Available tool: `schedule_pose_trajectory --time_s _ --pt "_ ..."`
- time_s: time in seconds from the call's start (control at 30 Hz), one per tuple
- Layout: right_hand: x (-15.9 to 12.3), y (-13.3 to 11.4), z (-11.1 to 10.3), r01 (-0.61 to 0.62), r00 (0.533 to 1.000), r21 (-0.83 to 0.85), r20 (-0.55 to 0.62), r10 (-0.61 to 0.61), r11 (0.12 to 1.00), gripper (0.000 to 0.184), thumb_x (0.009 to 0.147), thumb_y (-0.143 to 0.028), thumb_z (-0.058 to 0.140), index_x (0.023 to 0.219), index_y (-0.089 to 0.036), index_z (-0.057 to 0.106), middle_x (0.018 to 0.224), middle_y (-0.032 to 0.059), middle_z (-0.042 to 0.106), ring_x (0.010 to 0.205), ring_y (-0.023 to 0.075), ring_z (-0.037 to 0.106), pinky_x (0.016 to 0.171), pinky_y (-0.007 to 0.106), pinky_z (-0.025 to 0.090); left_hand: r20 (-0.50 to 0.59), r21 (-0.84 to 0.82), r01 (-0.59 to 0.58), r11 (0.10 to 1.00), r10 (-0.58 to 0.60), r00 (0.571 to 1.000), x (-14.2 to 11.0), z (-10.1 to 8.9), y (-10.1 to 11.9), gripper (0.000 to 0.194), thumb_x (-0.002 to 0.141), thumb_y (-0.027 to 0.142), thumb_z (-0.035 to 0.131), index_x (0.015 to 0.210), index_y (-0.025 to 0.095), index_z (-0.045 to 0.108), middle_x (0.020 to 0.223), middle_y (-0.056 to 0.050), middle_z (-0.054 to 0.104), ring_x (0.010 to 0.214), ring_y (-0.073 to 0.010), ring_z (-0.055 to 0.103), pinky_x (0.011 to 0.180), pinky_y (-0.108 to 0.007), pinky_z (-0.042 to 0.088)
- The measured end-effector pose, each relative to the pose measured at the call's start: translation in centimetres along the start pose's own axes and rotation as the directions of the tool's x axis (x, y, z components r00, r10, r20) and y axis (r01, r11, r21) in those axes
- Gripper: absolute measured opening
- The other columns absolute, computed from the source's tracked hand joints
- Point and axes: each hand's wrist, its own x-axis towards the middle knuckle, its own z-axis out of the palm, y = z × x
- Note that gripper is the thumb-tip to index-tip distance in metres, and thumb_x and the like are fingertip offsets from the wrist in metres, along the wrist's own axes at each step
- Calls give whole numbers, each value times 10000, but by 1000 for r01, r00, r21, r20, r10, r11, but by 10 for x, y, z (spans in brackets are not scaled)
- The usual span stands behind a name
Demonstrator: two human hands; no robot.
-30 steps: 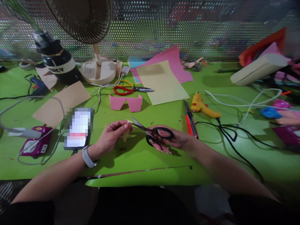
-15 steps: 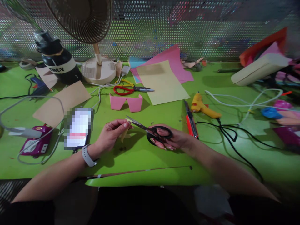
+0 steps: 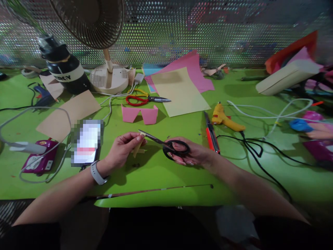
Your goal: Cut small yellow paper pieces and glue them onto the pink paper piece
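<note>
Fingers (image 3: 138, 139) of the left hand (image 3: 121, 147) pinched a yellow paper strip (image 3: 136, 148); the right hand (image 3: 194, 152) gripped black scissors (image 3: 163, 142).
Above the green surface (image 3: 169, 177), the blades (image 3: 152, 137) (nearly together) lay at the strip's top; beyond sat pink cutout glasses (image 3: 130, 115), then red-and-yellow-handled scissors (image 3: 150, 99).

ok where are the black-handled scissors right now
In the head view, the black-handled scissors are in the right hand, near centre, pointing left to the yellow paper strip pinched in the left hand.
</note>
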Motion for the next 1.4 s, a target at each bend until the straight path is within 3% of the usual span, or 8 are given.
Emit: schedule_pose_trajectory --time_s 0.27,0.43,0.7,0.8,1.0,1.1,1.23,1.4 --pt "8 -2 -3 69 992 10 -105 -67 998 517 724 -617 783 793 -153 563 527 -47 629 302 10 405 274 99 310 -45 216 123 969 -116 992 2 1 9 374 749 474 812 874 153 667 805 -41 726 557 -118 670 391 -160 406" --pt "12 -1 -4 87 969 -35 -228 -92 996 444 731 -522 824 816 -158 584 552 -38 652 337 23 473 295 106 366 48 657 -65 751 44 998 6 -9 15 225 821 387 733 822 162 729 717 -43 719 517 -121 610 466 -211 441" --pt "12 5 -10 20 973 -112 -226 -45 994 410 758 -479 818 851 -165 571 612 -28 681 354 23 487 313 119 392 53 868 -142 476 197 979 11 -13 17 178 752 323 785 868 197 735 534 15 588 448 -121 453 463 -234 258" --pt "14 7 -11 32 973 -123 -223 -59 992 410 755 -468 822 855 -169 561 617 -29 677 356 27 480 310 131 383 78 842 -162 514 180 980 10 -12 22 197 803 270 724 981 191 699 579 19 605 474 -119 496 475 -223 300" --pt "12 1 -4 97 919 -268 -346 -190 958 484 721 -589 799 852 -190 559 668 -4 668 440 59 522 376 185 444 166 538 -95 838 6 986 2 -3 26 330 901 392 637 1140 173 572 909 -77 746 717 -168 715 531 -214 493" --pt "7 -5 -5 44 814 -567 -457 -359 822 448 723 -575 800 834 -200 583 716 26 671 544 110 572 429 227 458 211 464 -6 886 -104 972 -1 2 24 323 883 464 658 982 158 631 982 -108 753 699 -164 718 496 -208 497" --pt "2 -8 -13 -201 686 -881 -439 -581 428 327 788 -505 753 812 -204 626 770 27 672 528 109 499 450 237 353 218 469 19 883 -137 966 0 3 20 308 856 456 699 913 153 719 818 -66 750 550 -96 619 437 -172 406" --pt "1 -9 -18 -305 748 -937 -347 -565 171 261 802 -450 742 824 -200 670 793 29 655 504 101 454 455 247 246 247 426 -29 904 -85 965 1 1 14 278 886 388 674 1042 162 713 819 -44 742 589 -91 599 536 -199 457"
